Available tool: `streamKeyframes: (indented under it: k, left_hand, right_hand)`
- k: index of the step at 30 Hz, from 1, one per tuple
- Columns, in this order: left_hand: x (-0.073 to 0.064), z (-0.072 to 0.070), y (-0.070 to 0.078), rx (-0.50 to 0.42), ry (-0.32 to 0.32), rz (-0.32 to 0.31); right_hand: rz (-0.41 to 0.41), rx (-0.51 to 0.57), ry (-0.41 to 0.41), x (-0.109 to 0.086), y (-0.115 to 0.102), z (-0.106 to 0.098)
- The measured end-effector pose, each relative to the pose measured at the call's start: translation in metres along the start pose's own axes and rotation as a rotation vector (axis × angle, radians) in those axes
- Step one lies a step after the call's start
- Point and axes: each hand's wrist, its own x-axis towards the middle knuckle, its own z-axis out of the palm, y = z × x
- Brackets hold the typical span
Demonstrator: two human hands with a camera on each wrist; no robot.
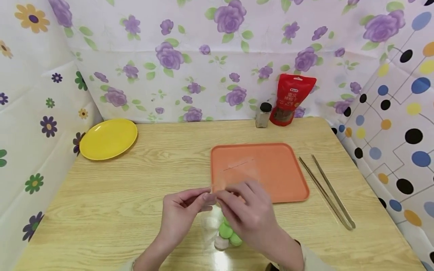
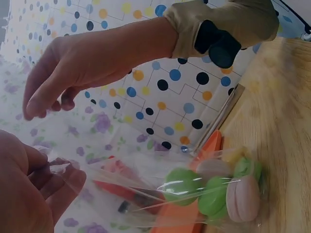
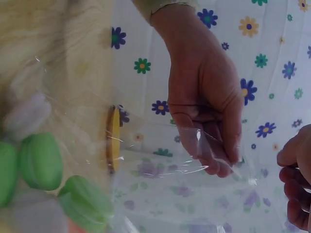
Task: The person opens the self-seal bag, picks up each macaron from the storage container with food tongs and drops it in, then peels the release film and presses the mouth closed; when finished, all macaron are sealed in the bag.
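Note:
A clear plastic bag (image 2: 138, 187) hangs below my left hand (image 1: 183, 210), whose thumb and fingers pinch its gathered upper edge. Several macarons lie in its lower end: green macarons (image 2: 214, 196), a pale pink macaron (image 2: 243, 198) and others partly covered. Close by, my right hand (image 1: 252, 214) has bent fingers, its fingertips near the left thumb in the head view. Both wrist views show a gap between the right hand (image 3: 297, 179) and the left fingers. Whether the right fingertips pinch a thin clear piece cannot be made out.
Beyond the hands lies an orange tray (image 1: 271, 169), with a clear plastic sheet (image 1: 242, 162) over it. Metal tongs (image 1: 327, 194) rest to its right. A yellow plate (image 1: 108, 139) sits at the back left; a black-capped jar (image 1: 262, 116) and a red pouch (image 1: 293, 98) stand behind.

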Motion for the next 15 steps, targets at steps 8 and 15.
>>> streamKeyframes:
  k: [8, 15]
  left_hand:
    - [-0.002, 0.0, 0.001, 0.043, -0.03, 0.184]
    - [-0.001, 0.002, 0.002, 0.15, -0.111, 0.391]
  right_hand:
    - [0.006, 0.002, -0.167, 0.003, 0.002, 0.017]
    - [0.002, 0.046, -0.287, 0.008, 0.007, 0.004]
